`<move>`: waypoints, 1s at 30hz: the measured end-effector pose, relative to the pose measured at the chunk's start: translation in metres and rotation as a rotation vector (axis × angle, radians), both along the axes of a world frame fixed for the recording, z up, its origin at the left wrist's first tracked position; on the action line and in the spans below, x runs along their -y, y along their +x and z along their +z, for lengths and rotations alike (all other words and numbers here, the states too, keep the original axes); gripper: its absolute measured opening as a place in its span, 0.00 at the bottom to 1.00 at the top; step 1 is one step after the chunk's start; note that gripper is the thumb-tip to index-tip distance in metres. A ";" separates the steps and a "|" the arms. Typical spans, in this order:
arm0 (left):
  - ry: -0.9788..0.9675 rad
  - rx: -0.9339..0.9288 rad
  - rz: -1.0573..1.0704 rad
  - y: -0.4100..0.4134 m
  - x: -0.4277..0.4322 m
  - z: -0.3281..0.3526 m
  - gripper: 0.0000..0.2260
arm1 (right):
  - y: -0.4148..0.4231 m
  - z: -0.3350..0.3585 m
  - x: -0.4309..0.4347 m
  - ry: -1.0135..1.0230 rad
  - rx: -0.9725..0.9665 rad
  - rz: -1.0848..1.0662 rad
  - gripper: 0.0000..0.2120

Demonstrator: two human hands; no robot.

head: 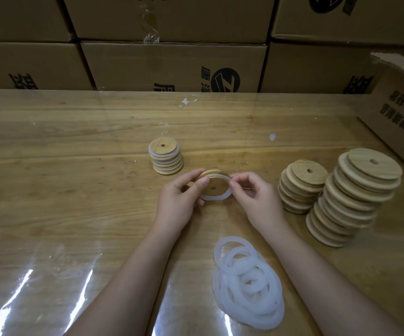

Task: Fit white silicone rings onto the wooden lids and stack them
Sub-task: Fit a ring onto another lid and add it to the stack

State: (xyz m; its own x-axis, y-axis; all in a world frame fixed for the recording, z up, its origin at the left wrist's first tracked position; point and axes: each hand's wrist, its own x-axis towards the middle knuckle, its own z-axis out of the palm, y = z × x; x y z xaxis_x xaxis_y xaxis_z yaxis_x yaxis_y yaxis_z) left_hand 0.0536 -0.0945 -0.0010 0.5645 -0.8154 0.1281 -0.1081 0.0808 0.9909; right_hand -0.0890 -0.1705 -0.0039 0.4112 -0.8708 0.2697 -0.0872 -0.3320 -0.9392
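Left hand (180, 194) grips the wooden lid (212, 184) above the desk (75, 166); right hand (249, 190) pinches the silicone ring (216, 197), half-seated. Risk: uneven stretch may let the ring snap off the rim.

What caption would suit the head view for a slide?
Left hand and right hand fit a white silicone ring onto a wooden lid near the finished stack.

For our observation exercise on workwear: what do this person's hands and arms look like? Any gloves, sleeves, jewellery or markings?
The left hand and right hand are bare, with no gloves, rings or watch in view. The left forearm and right forearm are uncovered down to the frame's edge, so no sleeve shows. The nails look short and unpainted. Neither wrist has a band or marking.
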 end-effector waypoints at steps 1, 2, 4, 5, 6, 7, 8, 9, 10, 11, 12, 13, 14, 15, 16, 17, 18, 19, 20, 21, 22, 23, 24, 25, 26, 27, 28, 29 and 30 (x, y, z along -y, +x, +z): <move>-0.001 0.004 0.003 0.000 0.000 0.000 0.08 | 0.000 0.000 0.000 0.000 -0.008 -0.001 0.10; 0.000 0.007 0.006 0.000 0.000 -0.001 0.08 | 0.000 0.000 0.000 0.001 -0.017 -0.002 0.10; 0.004 0.008 0.015 -0.001 0.001 -0.001 0.08 | 0.000 0.000 0.000 -0.007 -0.042 -0.011 0.08; 0.006 0.010 0.021 -0.001 0.001 -0.001 0.08 | 0.000 -0.001 0.001 -0.018 -0.061 -0.015 0.06; 0.009 0.014 0.028 -0.001 0.001 -0.001 0.09 | 0.000 -0.001 0.001 -0.029 -0.082 -0.014 0.04; 0.012 0.017 0.035 -0.002 0.001 -0.001 0.08 | -0.001 -0.001 0.001 -0.033 -0.101 -0.007 0.03; 0.011 0.017 0.036 -0.002 0.000 0.000 0.08 | -0.001 -0.002 0.002 -0.030 -0.117 0.005 0.02; 0.007 0.017 0.030 -0.002 0.000 0.001 0.08 | -0.001 -0.002 0.002 -0.021 -0.132 0.019 0.01; 0.005 0.025 0.017 -0.003 0.000 0.002 0.08 | -0.001 -0.002 0.001 -0.016 -0.141 0.025 0.01; 0.006 0.044 0.003 -0.003 0.000 0.003 0.07 | -0.001 -0.002 0.001 -0.021 -0.143 0.017 0.02; 0.013 0.076 -0.008 -0.004 -0.001 0.004 0.07 | 0.000 -0.002 0.001 -0.034 -0.133 -0.006 0.03; 0.023 0.119 -0.018 -0.006 -0.001 0.004 0.07 | -0.001 -0.002 0.002 -0.048 -0.111 -0.038 0.05; 0.033 0.172 -0.028 -0.008 -0.002 0.004 0.07 | -0.001 -0.002 0.002 -0.058 -0.080 -0.071 0.07; 0.039 0.233 -0.037 -0.010 -0.003 0.003 0.08 | -0.001 -0.001 0.002 -0.067 -0.048 -0.094 0.09; 0.038 0.299 -0.039 -0.012 -0.004 0.003 0.09 | -0.001 -0.001 0.002 -0.080 -0.022 -0.104 0.11; 0.032 0.358 -0.036 -0.014 -0.005 0.003 0.10 | -0.002 -0.001 0.002 -0.098 -0.006 -0.099 0.12; 0.019 0.397 -0.033 -0.015 -0.006 0.003 0.11 | -0.001 -0.001 0.001 -0.117 0.004 -0.083 0.13; 0.004 0.415 -0.035 -0.015 -0.006 0.004 0.12 | -0.001 0.000 0.000 -0.137 0.013 -0.062 0.13; -0.010 0.418 -0.036 -0.014 -0.006 0.005 0.11 | -0.001 0.000 -0.001 -0.156 0.020 -0.041 0.13; -0.019 0.415 -0.033 -0.013 -0.006 0.005 0.11 | 0.000 0.000 -0.002 -0.168 0.028 -0.025 0.13; -0.021 0.414 -0.025 -0.012 -0.005 0.005 0.10 | 0.000 0.001 -0.003 -0.172 0.034 -0.019 0.13; -0.020 0.417 -0.012 -0.011 -0.005 0.005 0.10 | 0.000 0.001 -0.002 -0.167 0.037 -0.020 0.13; -0.018 0.418 -0.001 -0.011 -0.005 0.004 0.09 | 0.000 0.002 -0.002 -0.159 0.038 -0.024 0.12; -0.017 0.408 0.006 -0.011 -0.005 0.003 0.09 | -0.001 0.002 -0.002 -0.149 0.040 -0.026 0.12; -0.015 0.386 0.008 -0.011 -0.005 0.003 0.09 | -0.001 0.002 -0.002 -0.137 0.044 -0.025 0.11; -0.015 0.365 0.009 -0.011 -0.005 0.003 0.09 | -0.001 0.003 -0.002 -0.124 0.048 -0.022 0.11; -0.015 0.352 0.009 -0.010 -0.005 0.003 0.09 | -0.001 0.003 -0.002 -0.113 0.053 -0.020 0.10; -0.014 0.346 0.011 -0.010 -0.004 0.003 0.09 | -0.002 0.004 -0.002 -0.102 0.056 -0.018 0.10; -0.012 0.339 0.011 -0.010 -0.004 0.003 0.09 | -0.002 0.004 -0.003 -0.090 0.059 -0.017 0.10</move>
